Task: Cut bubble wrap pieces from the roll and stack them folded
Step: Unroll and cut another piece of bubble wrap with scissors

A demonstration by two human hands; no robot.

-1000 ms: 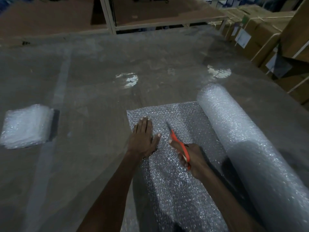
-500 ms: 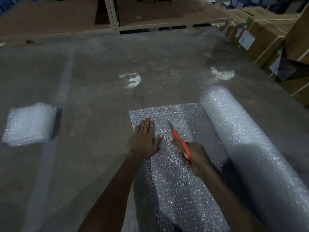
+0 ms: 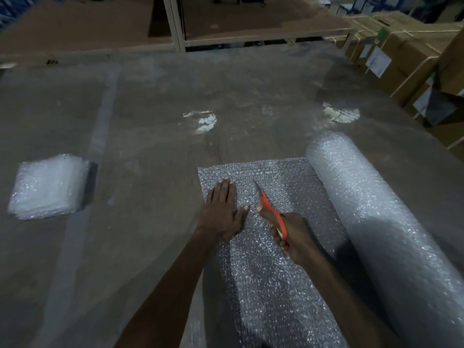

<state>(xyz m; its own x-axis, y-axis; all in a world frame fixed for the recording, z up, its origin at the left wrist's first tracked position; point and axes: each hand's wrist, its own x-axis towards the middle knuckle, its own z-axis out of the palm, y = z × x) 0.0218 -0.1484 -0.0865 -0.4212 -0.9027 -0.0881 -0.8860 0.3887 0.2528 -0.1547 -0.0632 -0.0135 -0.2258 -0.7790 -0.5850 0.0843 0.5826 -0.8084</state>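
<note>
A big roll of bubble wrap [image 3: 391,222] lies on the concrete floor [image 3: 150,121], running from the middle right of the view down to the lower right corner. A sheet of bubble wrap [image 3: 276,285] is unrolled from it and lies flat on the floor to its left, its far edge straight across. The left hand [image 3: 222,212] rests palm down on the sheet near its far left corner, fingers straight and held together, thumb spread out to the side, pressing the wrap flat. Just beside it, the right hand [image 3: 293,234] is curled round the orange handles of a pair of scissors [image 3: 270,209], gripping them; the blades point away from the person, with their tips on the sheet between the left hand and the roll. Whether the blades are parted or together cannot be told. Well apart, on the floor at the left, lies a stack of folded bubble wrap pieces [image 3: 47,187], beside a pale painted line [image 3: 100,121] that runs along the floor. Cardboard boxes [image 3: 406,54] bound with straps stand at the upper right, and a pale metal frame [image 3: 175,23] stands at the far edge of the floor.
</note>
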